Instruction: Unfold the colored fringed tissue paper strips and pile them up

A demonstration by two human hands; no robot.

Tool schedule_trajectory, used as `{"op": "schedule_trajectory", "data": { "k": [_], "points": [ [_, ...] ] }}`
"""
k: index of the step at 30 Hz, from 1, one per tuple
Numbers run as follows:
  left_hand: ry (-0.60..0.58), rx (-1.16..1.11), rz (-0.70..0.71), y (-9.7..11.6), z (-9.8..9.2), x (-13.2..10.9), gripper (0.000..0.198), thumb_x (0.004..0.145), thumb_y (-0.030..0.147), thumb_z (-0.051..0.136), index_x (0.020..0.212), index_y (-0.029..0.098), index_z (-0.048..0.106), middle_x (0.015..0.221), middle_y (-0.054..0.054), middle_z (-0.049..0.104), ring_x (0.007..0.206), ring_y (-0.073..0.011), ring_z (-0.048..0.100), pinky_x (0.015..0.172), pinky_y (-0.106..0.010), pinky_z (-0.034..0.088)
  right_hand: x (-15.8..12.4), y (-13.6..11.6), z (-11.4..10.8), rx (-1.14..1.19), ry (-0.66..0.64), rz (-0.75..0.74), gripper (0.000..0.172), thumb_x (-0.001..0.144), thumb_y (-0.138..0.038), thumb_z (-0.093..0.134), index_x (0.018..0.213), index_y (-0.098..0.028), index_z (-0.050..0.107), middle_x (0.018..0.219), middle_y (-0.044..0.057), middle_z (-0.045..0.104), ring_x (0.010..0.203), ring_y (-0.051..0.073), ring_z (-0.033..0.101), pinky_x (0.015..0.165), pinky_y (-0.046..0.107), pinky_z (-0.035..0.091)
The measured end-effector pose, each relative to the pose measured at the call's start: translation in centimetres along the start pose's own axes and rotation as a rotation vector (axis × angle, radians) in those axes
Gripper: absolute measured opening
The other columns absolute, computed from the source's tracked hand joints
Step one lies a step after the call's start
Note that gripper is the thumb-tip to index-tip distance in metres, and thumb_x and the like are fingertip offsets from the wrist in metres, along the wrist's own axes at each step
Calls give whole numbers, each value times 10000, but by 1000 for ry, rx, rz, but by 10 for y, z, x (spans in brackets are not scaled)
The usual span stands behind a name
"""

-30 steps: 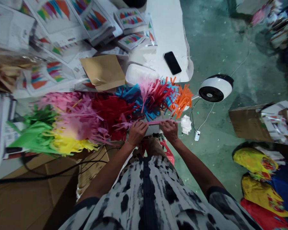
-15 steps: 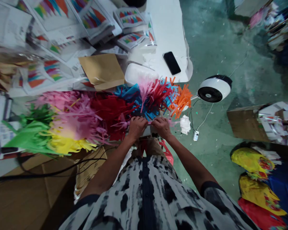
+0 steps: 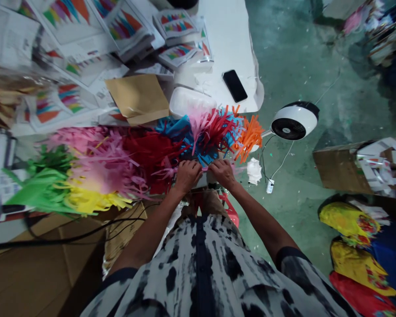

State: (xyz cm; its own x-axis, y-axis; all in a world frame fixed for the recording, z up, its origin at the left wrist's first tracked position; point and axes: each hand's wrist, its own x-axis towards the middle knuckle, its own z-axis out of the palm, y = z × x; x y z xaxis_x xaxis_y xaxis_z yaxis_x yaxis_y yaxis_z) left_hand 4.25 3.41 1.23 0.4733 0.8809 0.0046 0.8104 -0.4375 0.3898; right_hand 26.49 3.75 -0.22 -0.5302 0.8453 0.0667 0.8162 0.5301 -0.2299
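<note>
Side by side at the table's near edge, my left hand [image 3: 188, 174] and my right hand [image 3: 221, 171] are both closed on one pink tissue-paper tassel [image 3: 205, 168]. Its middle shows as a thin strip between my fingers, and fringe sticks out beyond each hand. Just past my hands lie red tissue tassels [image 3: 152, 147], blue ones [image 3: 174, 130] and an orange one [image 3: 251, 137]. Further left is a heap of pink fringe [image 3: 115, 163], with yellow fringe [image 3: 95, 198] and green tissue paper [image 3: 41, 191] beside it.
A brown envelope [image 3: 140, 99], a white plastic tray [image 3: 189, 102] and a black phone [image 3: 235, 85] lie on the table among printed packets [image 3: 180, 24]. A white fan [image 3: 295, 121] stands at the right. Black cables [image 3: 69, 241] cross a cardboard box [image 3: 36, 273] at lower left.
My hands keep nearly the same place and grip on the pink tassel. The view has shifted very slightly.
</note>
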Motion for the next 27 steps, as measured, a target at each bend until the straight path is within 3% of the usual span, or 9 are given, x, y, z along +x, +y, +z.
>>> {"op": "schedule_trajectory", "data": {
  "k": [6,19,27],
  "points": [
    [36,-4,-19,-3,11,3,234,1036,361,521,1073,219,703,1032,-124,716,1015,-300,606,927,-463,369,-3,1,-4,10,13,8,240,1078,-353,537,1020,-225,732,1080,81,748,1013,224,571,914,388,269],
    [40,-39,-43,2,10,1,254,1009,396,562,1169,265,711,1089,-123,715,1025,-309,598,960,-491,362,-1,0,-3,6,-74,45,240,1078,-265,493,1082,-226,731,1116,93,739,1068,244,571,998,399,269],
    [81,-3,-27,5,17,-5,200,1002,239,561,1066,304,739,1061,-89,731,998,-269,607,1042,-489,359,-7,-9,-5,24,-51,66,195,1061,-282,542,1082,-262,735,1093,69,733,1046,235,554,1029,406,232]
  ]
}}
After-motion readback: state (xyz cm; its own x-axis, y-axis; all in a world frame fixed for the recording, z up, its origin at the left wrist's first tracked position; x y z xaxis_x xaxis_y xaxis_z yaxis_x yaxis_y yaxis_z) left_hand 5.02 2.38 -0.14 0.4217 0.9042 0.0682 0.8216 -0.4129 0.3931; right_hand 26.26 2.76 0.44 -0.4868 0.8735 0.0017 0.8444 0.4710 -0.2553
